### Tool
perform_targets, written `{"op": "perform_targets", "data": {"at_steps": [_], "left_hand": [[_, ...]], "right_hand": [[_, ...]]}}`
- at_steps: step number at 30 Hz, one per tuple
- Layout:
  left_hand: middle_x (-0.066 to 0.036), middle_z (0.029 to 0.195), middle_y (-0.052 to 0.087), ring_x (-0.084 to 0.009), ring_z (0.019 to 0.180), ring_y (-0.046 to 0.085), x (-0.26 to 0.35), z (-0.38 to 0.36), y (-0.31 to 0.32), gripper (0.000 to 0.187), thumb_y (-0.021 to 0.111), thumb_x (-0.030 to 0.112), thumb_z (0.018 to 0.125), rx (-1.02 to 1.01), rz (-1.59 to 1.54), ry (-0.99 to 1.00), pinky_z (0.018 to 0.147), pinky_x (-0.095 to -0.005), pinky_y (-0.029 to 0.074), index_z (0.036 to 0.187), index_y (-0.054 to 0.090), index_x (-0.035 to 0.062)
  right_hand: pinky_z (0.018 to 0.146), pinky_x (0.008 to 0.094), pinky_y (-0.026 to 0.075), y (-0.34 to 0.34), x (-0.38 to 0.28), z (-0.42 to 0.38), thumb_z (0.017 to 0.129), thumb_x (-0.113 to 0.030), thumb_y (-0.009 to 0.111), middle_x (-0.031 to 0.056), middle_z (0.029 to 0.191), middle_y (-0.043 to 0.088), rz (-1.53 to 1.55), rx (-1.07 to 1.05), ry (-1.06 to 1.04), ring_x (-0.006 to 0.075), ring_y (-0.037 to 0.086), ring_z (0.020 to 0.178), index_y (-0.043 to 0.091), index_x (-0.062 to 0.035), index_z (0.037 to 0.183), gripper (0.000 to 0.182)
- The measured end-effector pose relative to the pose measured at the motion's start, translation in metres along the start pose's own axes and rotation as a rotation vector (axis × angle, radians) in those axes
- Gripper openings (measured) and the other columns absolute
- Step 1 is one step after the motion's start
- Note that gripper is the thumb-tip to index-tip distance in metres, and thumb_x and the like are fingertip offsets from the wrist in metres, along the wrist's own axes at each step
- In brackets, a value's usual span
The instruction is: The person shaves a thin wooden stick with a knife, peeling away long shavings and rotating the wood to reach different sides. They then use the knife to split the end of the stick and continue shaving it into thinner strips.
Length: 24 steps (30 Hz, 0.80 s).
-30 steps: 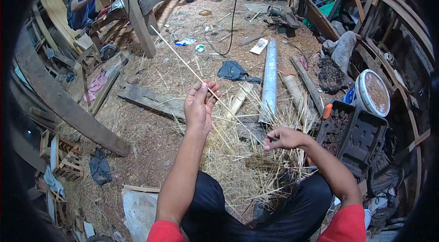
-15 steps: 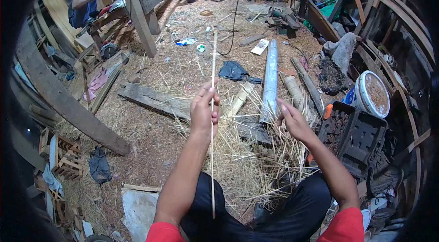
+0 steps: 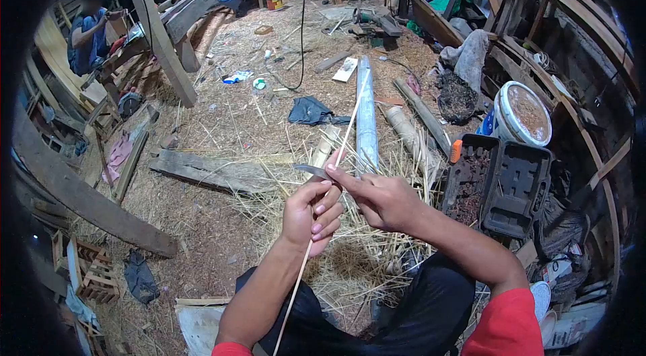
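A long, thin bamboo strip (image 3: 294,299) slants from my lap up past both hands. My left hand (image 3: 311,216) is closed around it. Close against that hand, my right hand (image 3: 387,200) grips a knife, whose curved blade (image 3: 311,171) points left and lies across the strip. The knife's handle is hidden in my fingers. Below my hands, pale bamboo shavings (image 3: 353,258) are heaped between my knees.
A grey pole (image 3: 366,114) and a weathered plank (image 3: 208,171) lie ahead. At right stand an open black tool case (image 3: 515,184) and a white bucket (image 3: 525,114). Two people sit working at a bench (image 3: 195,9) at the far left.
My right hand has come in to my left and now holds a knife against the strip. The strip's top has tilted right. The view has shifted slightly right.
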State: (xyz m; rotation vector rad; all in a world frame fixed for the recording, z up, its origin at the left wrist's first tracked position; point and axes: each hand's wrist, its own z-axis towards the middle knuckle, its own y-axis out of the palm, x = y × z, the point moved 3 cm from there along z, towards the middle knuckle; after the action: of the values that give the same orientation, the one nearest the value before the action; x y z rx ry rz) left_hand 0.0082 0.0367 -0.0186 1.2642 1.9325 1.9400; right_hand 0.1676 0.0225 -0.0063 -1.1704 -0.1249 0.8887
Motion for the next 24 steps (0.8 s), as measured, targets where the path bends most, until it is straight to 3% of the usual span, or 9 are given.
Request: {"op": "perform_targets", "data": {"at_steps": [4,7,11,14,18,20,23,24], "left_hand": [[0.003,0.059,0.035,-0.0050,0.036,0.030,-0.002,-0.003,0.007,0.043,0.035,0.012,0.098,-0.114,0.069,-0.010,0.028,-0.0179,0.026,0.141,0.039,0.0090],[0.004,0.060,0.033,-0.0048,0.037,0.026,-0.008,-0.003,0.006,0.056,0.034,0.012,0.098,-0.056,0.165,-0.023,0.030,-0.0175,0.024,0.153,0.023,0.0113],[0.004,0.061,0.032,-0.0041,0.037,0.025,-0.009,-0.002,0.007,0.056,0.033,0.010,0.098,-0.052,0.189,-0.018,0.030,-0.0170,0.024,0.153,0.023,0.0106],[0.004,0.060,0.031,-0.0038,0.037,0.026,-0.015,-0.005,0.010,0.056,0.034,0.010,0.098,-0.063,0.222,-0.056,0.030,-0.0169,0.024,0.153,0.023,0.0097],[0.004,0.059,0.032,-0.0041,0.036,0.027,-0.024,-0.010,0.013,0.057,0.035,0.009,0.097,-0.096,0.232,-0.125,0.029,-0.0173,0.026,0.152,0.023,0.0076],[0.004,0.059,0.032,-0.0047,0.035,0.028,-0.024,-0.013,0.019,0.058,0.036,0.009,0.096,-0.129,0.201,-0.134,0.028,-0.0179,0.027,0.152,0.022,0.0075],[0.003,0.059,0.033,-0.0048,0.035,0.028,-0.016,-0.003,0.008,0.058,0.035,0.009,0.096,-0.096,0.127,-0.070,0.028,-0.0184,0.027,0.153,0.021,0.0106],[0.003,0.059,0.033,-0.0048,0.035,0.029,-0.012,0.001,0.004,0.058,0.034,0.008,0.097,-0.062,0.077,-0.056,0.027,-0.0186,0.027,0.153,0.022,0.0138]], "right_hand": [[0.054,0.0424,0.051,-0.010,0.013,-0.001,0.083,-0.009,0.058,0.0109,0.070,0.060,-0.033,0.072,0.046,0.0301,0.063,0.062,0.034,-0.0264,0.149,0.073],[0.056,0.0438,0.050,-0.014,0.029,0.000,0.083,-0.009,0.058,0.0130,0.072,0.062,0.060,0.151,0.062,0.0320,0.064,0.064,0.038,-0.0259,0.147,0.069],[0.060,0.0453,0.050,-0.017,0.037,-0.001,0.086,-0.009,0.056,0.0159,0.075,0.063,0.070,0.108,0.185,0.0349,0.064,0.066,0.040,-0.0291,0.146,0.065],[0.063,0.0398,0.053,-0.021,0.069,-0.004,0.090,-0.011,0.052,0.0156,0.084,0.068,0.036,0.181,0.285,0.0267,0.067,0.067,0.045,-0.0275,0.143,0.056],[0.070,0.0307,0.053,-0.042,0.124,-0.014,0.096,-0.014,0.047,0.0177,0.115,0.068,0.143,0.400,0.559,0.0158,0.068,0.074,0.049,-0.0206,0.141,0.046],[0.073,0.0287,0.053,-0.038,0.169,-0.028,0.097,-0.014,0.046,0.0178,0.125,0.063,0.103,0.560,0.461,0.0141,0.067,0.077,0.049,-0.0178,0.141,0.044],[0.071,0.0280,0.052,-0.031,0.160,-0.028,0.097,-0.013,0.047,0.0172,0.127,0.062,0.162,0.591,0.342,0.0123,0.066,0.076,0.047,-0.0171,0.143,0.046],[0.069,0.0281,0.051,-0.032,0.117,-0.022,0.096,-0.012,0.048,0.0171,0.122,0.065,0.246,0.503,0.350,0.0122,0.066,0.075,0.047,-0.0173,0.143,0.048]]}}
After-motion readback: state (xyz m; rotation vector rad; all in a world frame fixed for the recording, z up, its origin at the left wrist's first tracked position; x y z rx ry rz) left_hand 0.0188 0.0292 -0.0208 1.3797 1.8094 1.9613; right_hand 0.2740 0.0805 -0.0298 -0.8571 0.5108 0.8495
